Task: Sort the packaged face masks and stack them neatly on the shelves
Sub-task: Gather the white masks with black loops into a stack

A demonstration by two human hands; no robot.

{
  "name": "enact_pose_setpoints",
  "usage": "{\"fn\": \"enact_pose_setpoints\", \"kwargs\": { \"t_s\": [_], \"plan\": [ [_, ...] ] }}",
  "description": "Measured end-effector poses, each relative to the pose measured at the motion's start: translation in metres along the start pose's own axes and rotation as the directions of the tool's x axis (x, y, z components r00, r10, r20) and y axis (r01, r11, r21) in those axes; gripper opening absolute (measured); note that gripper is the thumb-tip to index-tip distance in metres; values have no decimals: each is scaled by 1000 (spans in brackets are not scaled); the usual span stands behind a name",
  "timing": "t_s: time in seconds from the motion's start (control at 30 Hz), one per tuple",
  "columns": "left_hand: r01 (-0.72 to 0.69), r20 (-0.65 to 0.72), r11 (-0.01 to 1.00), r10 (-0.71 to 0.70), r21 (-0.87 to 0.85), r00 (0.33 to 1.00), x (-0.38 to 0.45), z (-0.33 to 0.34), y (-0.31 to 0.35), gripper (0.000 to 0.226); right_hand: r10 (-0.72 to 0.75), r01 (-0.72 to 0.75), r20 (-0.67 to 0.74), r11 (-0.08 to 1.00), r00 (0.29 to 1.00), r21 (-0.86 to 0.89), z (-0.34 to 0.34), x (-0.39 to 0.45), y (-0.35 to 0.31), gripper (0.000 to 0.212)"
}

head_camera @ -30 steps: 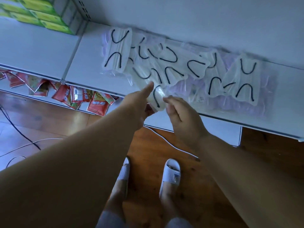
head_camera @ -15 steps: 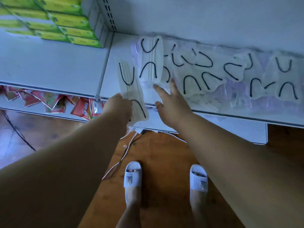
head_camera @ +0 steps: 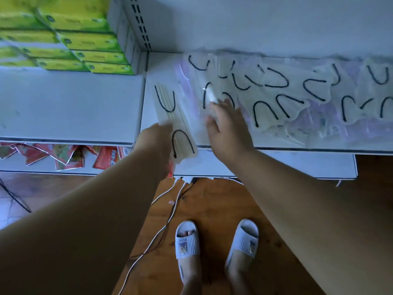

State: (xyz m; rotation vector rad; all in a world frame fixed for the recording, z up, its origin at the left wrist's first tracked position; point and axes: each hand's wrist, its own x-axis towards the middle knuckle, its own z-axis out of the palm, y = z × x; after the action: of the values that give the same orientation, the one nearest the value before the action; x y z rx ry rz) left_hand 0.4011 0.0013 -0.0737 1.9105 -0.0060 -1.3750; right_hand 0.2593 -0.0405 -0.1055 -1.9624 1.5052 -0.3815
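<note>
1. Packaged mask (head_camera: 173, 122), white with black ear loops, lies at the shelf (head_camera: 276, 143) front edge, its near end overhanging.
2. Left hand (head_camera: 156, 143) grips its 8 o'clock side, fingers curled under.
3. Right hand (head_camera: 228, 126), fingers spread flat, presses the loose mask pile (head_camera: 276, 96) at 3 o'clock.
4. Green boxes (head_camera: 70, 41) stacked at 10 o'clock.

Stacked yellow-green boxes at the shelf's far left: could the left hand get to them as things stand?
Probably not right away: the left hand grips a packaged white mask. Bare shelf lies before the yellow-green boxes.
</note>
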Motion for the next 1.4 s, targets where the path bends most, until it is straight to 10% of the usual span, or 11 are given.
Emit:
{"fn": "enact_pose_setpoints", "kwargs": {
  "t_s": [0.17,0.5,0.77,0.97,1.17,1.4],
  "plan": [
    [-31,121,998,37,-51,992,-1,13,9,20,-269,266,72,963,960,52,-8,-31,7,32],
    [-237,-18,935,251,265,968,18,7,-12,18,214,-45,269,851,939,-523,1,25,25,60],
    [-210,92,972,201,103,975,-2,29,-3,18,36,5,-125,949,991,314,-9,-36,21,38],
    [-250,92,946,236,207,967,1,53,-16,17,-76,78,-61,996,995,34,-20,-36,54,42],
    [-209,89,956,194,206,977,2,70,-25,19,237,-119,151,829,960,-546,-48,0,103,57],
    [-213,181,954,175,212,968,-7,93,-17,33,-72,89,-186,992,980,85,-54,-28,83,45]
  ]
}}
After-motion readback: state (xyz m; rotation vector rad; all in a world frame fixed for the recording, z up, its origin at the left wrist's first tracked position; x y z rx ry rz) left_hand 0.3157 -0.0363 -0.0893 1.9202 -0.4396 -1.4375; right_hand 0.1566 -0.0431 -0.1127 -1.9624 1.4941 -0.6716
